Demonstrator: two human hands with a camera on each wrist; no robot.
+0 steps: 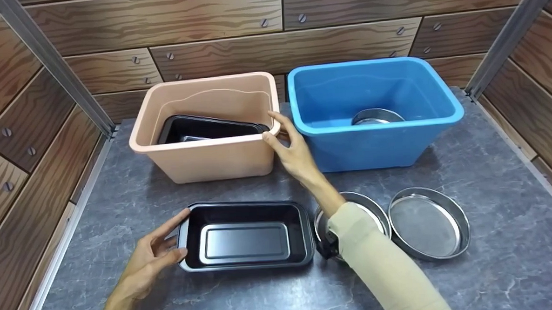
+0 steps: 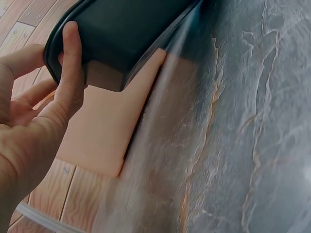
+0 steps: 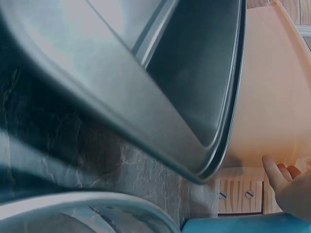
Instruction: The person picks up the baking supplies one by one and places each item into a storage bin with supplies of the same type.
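The left hand point(image 1: 145, 263) is gripping the left end of a black loaf pan point(image 1: 245, 242), its thumb and fingers closing on the rim at the pan's two left corners. The pan is facing open side up over the middle of the worktop point(image 1: 193, 298), its long side running along the front edge; whether its base is touching the worktop I cannot tell.

The right hand point(image 1: 299, 156) is reaching to the near right corner of an orange bin point(image 1: 211, 160). Its thumb and index finger are standing partly apart around that corner, the tips meeting the rim; whether they are gripping it I cannot tell.

The orange bin is standing toward the worktop's back left corner, and a second loaf pan point(image 1: 214, 126) is lying inside it at a slant. A blue bin point(image 1: 364, 146) is standing just beside it toward the back right corner, holding a round tin point(image 1: 379, 114).

Two more tins are sitting nearer the front edge: the left tin point(image 1: 374, 206) is lying just beside the gripped pan's right end, with the right sleeve point(image 1: 378, 262) crossing over it, and the right tin point(image 1: 428, 223) is sitting close against it, toward the right edge.
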